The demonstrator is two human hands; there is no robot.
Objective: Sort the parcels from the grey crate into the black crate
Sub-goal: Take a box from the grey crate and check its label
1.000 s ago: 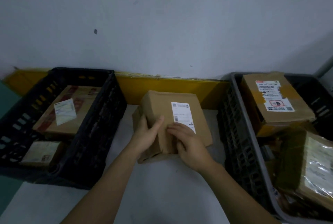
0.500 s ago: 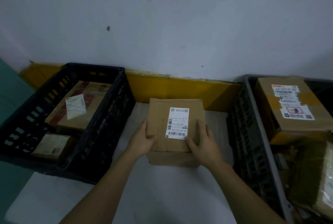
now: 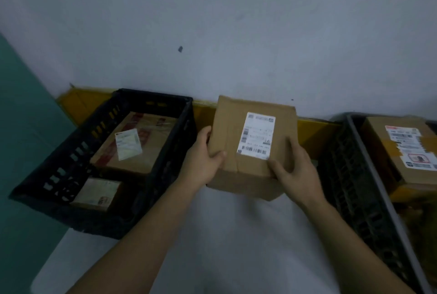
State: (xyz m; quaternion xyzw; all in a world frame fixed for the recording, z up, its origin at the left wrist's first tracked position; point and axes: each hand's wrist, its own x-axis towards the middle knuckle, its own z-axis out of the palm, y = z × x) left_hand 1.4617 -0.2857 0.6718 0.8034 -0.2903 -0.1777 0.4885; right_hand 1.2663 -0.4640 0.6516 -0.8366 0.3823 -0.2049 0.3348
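A plain brown cardboard parcel (image 3: pixel 238 142) carries a white barcode-striped label (image 3: pixel 257 135). The black slotted plastic crate (image 3: pixel 165 151) faces a grey crate (image 3: pixel 369 166); behind runs a yellow, seemingly painted, strip (image 3: pixel 314 131).

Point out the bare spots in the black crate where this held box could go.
In the black crate, little floor shows: a dark strip right of the small parcel, against the right wall. The large parcel fills the far half.
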